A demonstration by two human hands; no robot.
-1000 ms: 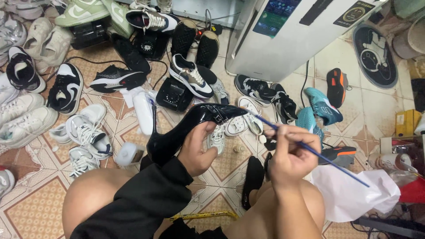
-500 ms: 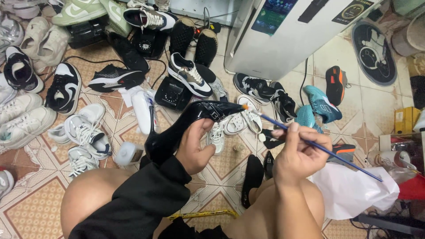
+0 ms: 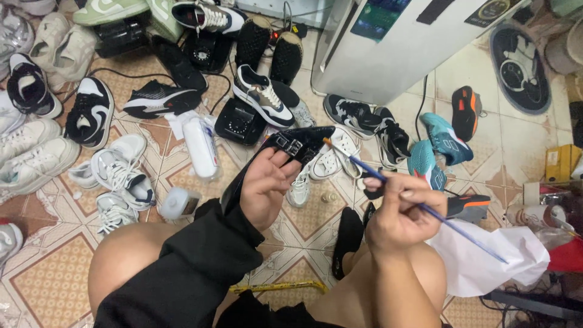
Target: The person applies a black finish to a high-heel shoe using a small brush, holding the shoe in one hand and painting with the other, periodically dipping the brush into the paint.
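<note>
While the left hand (image 3: 267,191) grips a black shoe (image 3: 285,152) from underneath, its fingers (image 3: 285,167) are curled around the upper, clamped on it just below two small buckles, and the shoe is held up off the tiled floor (image 3: 36,285), above the knees. Over to the right hand (image 3: 398,212): its fingers are pinched together on a thin blue brush (image 3: 425,209), and the shaft runs on a slant, tip up against the front edge of the shoe, tail end pointing down past a crumpled white bag (image 3: 492,264). The brush tip looks to be touching the shoe or just beside it; the exact contact is too small to tell.

Around the shoe, it's a crowd. Just behind it sits a black box (image 3: 240,121) with a grey-and-white sneaker (image 3: 261,94) leaning on top. Left of the shoe lies a white bottle (image 3: 200,146) on its side, and further left a pair of white sneakers (image 3: 115,173). Right of the shoe, a teal pair (image 3: 437,146) rests near an orange-and-black one (image 3: 466,109). Beyond the shoe stands a tall white appliance (image 3: 388,48). Below the shoe, between the bare knees, a yellow strip (image 3: 279,287) lies on the floor.
</note>
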